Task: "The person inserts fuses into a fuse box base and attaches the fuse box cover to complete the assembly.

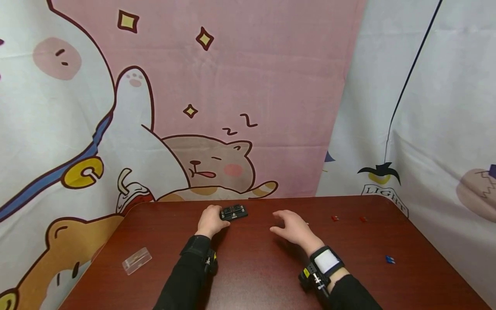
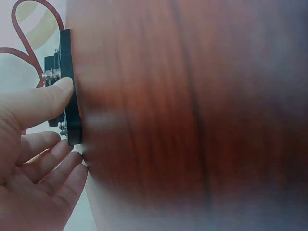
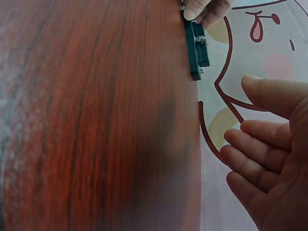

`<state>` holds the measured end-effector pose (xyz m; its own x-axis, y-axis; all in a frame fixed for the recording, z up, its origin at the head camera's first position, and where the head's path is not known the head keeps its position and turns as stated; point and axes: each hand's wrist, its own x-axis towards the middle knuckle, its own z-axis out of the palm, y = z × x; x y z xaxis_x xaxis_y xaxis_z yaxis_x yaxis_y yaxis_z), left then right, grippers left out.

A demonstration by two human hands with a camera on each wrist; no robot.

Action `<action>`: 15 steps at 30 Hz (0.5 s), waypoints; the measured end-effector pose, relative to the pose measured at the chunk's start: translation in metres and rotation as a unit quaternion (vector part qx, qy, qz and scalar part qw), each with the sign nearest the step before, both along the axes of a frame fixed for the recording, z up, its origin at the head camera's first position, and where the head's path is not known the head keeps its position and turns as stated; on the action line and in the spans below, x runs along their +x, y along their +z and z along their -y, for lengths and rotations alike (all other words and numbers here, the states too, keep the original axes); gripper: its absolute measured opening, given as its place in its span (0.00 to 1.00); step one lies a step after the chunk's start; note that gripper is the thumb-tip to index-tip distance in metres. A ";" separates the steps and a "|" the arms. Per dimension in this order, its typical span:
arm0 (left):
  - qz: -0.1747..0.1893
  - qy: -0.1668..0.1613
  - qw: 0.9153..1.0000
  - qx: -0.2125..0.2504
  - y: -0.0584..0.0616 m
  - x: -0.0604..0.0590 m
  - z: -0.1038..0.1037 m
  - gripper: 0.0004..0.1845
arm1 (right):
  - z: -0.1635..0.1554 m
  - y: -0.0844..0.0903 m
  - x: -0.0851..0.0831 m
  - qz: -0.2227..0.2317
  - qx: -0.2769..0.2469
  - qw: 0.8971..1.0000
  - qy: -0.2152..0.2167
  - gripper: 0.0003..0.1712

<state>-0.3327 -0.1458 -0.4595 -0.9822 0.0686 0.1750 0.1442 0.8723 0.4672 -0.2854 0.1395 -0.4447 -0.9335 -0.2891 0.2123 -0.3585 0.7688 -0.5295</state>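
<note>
My left hand (image 1: 210, 221) rests its thumb on the black fuse block (image 1: 234, 212) by the table's (image 1: 252, 275) far edge, my right hand (image 1: 293, 227) hovering open just beside; I judge red fuses (image 1: 335, 218) toward the right edge still unseated.

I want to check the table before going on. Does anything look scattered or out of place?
Yes. Small parts lie loose on the table: two red pieces and a blue piece on the right, and a clear cover on the left, all apart from the black block that the left hand touches. Nothing looks damaged.
</note>
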 end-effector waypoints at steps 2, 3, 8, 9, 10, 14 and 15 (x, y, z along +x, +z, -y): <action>0.010 -0.001 1.000 -0.009 0.001 -0.002 0.000 0.29 | 0.002 0.001 -0.002 0.000 0.000 1.000 0.003 0.28; 0.015 0.000 1.000 -0.013 0.002 -0.002 0.000 0.29 | 0.003 0.001 -0.002 0.001 -0.001 1.000 0.004 0.28; 0.023 0.001 0.999 -0.025 0.005 -0.003 0.000 0.28 | 0.006 -0.001 -0.006 0.014 -0.004 1.000 0.009 0.27; 0.025 0.001 0.999 -0.026 0.005 -0.003 0.000 0.28 | 0.007 -0.001 -0.006 0.014 -0.003 1.000 0.010 0.27; 0.026 0.002 0.999 -0.026 0.004 -0.003 0.001 0.28 | 0.008 -0.002 -0.007 0.015 -0.002 1.000 0.012 0.27; 0.029 0.004 0.999 -0.032 0.004 -0.006 0.002 0.27 | 0.011 -0.002 -0.008 0.018 0.004 1.000 0.020 0.27; 0.029 0.004 0.999 -0.034 0.004 -0.007 0.002 0.27 | 0.012 -0.002 -0.009 0.019 0.007 1.000 0.020 0.27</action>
<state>-0.3397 -0.1482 -0.4558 -0.9911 0.0701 0.1135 0.1112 0.9038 0.4132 -0.2943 0.1270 -0.4464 -0.9282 -0.3297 0.1726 -0.3695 0.7609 -0.5333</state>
